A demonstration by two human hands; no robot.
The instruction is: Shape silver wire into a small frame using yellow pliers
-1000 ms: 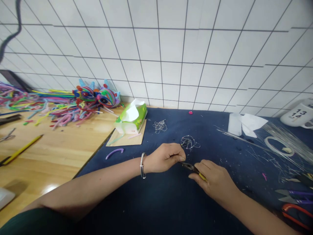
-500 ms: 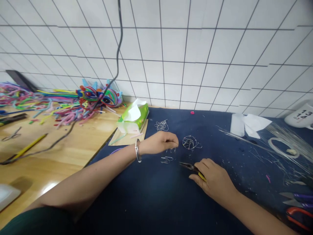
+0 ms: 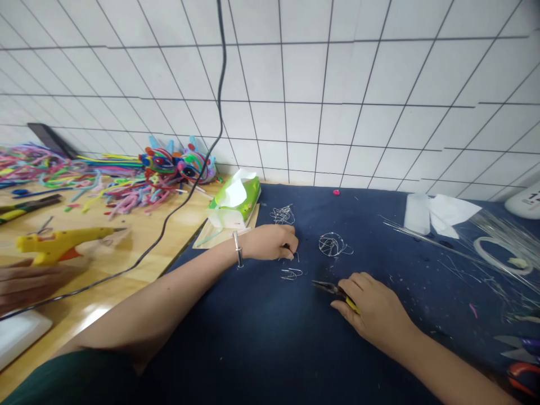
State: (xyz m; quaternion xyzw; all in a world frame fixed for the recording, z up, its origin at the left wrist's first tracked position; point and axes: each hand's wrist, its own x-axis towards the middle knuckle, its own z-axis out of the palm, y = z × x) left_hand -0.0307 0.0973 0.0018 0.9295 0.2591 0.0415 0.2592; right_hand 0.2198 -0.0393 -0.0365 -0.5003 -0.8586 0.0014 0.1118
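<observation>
The pliers [image 3: 331, 288] are in the right hand [image 3: 371, 304], whose fingers wrap firmly around the yellow handles; the metal nose points to 10 o'clock over the dark blue cloth [image 3: 253, 337]. With the pliers as the centre of the dial, a few bent wires [image 3: 291, 274] lie on the cloth near the nose, at 10 o'clock. Farther out on much the same bearing, the left hand [image 3: 272, 243] is low over the cloth with its fingers curled in, thin wire ends showing by the fingertips; whether it pinches any of that wire, I cannot tell. A silver bangle [image 3: 237, 247] circles the left wrist. At 12 o'clock lies a round coil of wire [image 3: 332, 244], and at 11 o'clock a tangled wire heap [image 3: 282, 214], just beyond the left hand.

Between 10 and 11 o'clock, a green tissue pack [image 3: 240, 197] rests on a thin board [image 3: 202, 241]. Between 2 and 3 o'clock, straight wires [image 3: 506, 233] spread beside a white tube ring [image 3: 476, 247]; purple-handled snips [image 3: 529, 341] lie near 4 o'clock, cut by the frame edge.

On the wooden table [image 3: 139, 236], between 9 and 10 o'clock, another person's hand [image 3: 29, 284] is at the handle of a yellow glue gun [image 3: 63, 241]; at 10 o'clock, colourful pipe cleaners [image 3: 130, 197] lie beside 2 striped figures [image 3: 192, 169]
</observation>
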